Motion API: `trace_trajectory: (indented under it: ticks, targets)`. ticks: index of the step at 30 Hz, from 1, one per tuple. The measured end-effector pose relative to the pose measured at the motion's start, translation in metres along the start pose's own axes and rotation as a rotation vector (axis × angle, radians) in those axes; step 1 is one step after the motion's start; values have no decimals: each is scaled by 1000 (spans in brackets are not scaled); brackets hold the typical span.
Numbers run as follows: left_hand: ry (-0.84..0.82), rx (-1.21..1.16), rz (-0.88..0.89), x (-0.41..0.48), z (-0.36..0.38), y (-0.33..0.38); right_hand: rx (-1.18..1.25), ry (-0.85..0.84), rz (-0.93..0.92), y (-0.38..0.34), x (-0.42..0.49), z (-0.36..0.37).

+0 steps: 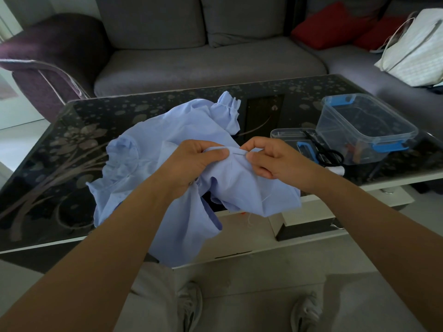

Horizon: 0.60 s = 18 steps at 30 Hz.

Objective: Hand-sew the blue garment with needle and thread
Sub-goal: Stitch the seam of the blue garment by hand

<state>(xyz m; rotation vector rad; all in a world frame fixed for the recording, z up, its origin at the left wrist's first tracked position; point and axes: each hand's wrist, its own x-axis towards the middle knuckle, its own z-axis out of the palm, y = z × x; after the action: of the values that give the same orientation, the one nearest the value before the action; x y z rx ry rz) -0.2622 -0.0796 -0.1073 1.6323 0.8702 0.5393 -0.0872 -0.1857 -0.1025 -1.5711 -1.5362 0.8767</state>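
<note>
1. A grey sofa (208,56) fills the background. In front of it a dark glass desk (72,144) with a flower pattern carries the work.
2. The blue garment (148,164) lies crumpled. Its far part rests on the desk, and its near part is lifted over the front edge towards the person's lap.
3. A clear plastic box (364,125) stands on the desk's right side with black scissors (328,154) just beside it, both well apart from the hands. Judging by this, cutting off is not yet due.
4. The sewing looks to be mid-stitch. No finished row of stitches can be made out, so how much seam remains is unclear.
5. The left hand (194,161) grips a raised fold of the garment, thumb pressed on top and fingers curled beneath.
6. The right hand (271,159) is just beside it, on the same fold. Its thumb and forefinger pinch what seems to be the needle (237,152).
7. That thin pale sliver lies along the fold between the two thumbs, touching the cloth.
8. A white thread (250,219) dangles below the garment's lower edge.
</note>
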Motion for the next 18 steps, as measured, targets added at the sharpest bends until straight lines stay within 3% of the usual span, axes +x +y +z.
trace_trajectory:
  ticks: [5, 18]
  targets:
    - [-80, -59, -18, -1, -1, 2, 46, -26, -14, 1, -1, -2]
    - [-70, -75, -51, 1, 2, -3, 134, -32, -40, 2, 0, 1]
